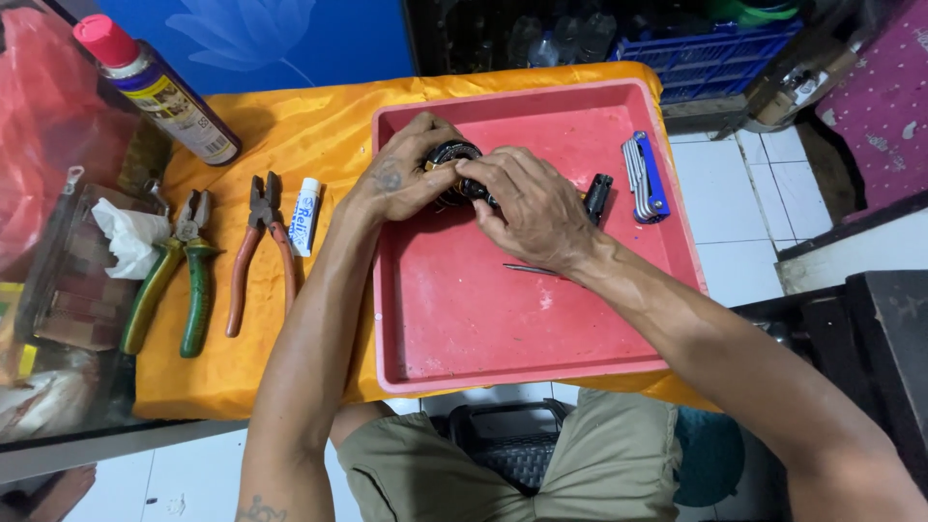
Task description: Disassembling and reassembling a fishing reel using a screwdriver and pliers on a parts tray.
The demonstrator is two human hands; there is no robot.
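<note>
Red plastic forms the shallow tray (440, 333) that lies on an orange cloth (290, 135) spread over a small table. Over the upper part of the tray a round black part (452, 155), with a glimpse of brass or copper colour at its left edge, is held between both hands. The left hand (401, 179) is cupped around the part from the left, its fingers curled closed against the rim. The right hand (527, 208) is laid over the part from the right, its fingertips pressed onto the top and side, so that much of the part is hidden. Whether the part rests on the tray floor or is lifted just above it cannot be told.

Inside the tray, to the right of the hands, a small black piece (597, 196) is seen, and beside it a folding set of hex keys (646, 179) with a blue handle. A thin metal pin or blade (527, 270) lies on the tray floor just under the right wrist.

On the cloth left of the tray, a small white tube (305, 216), pliers with orange grips (259, 251) and pliers with green grips (179, 280) are laid side by side. A spray can (159, 89) with a red cap lies tilted at the upper left corner
</note>
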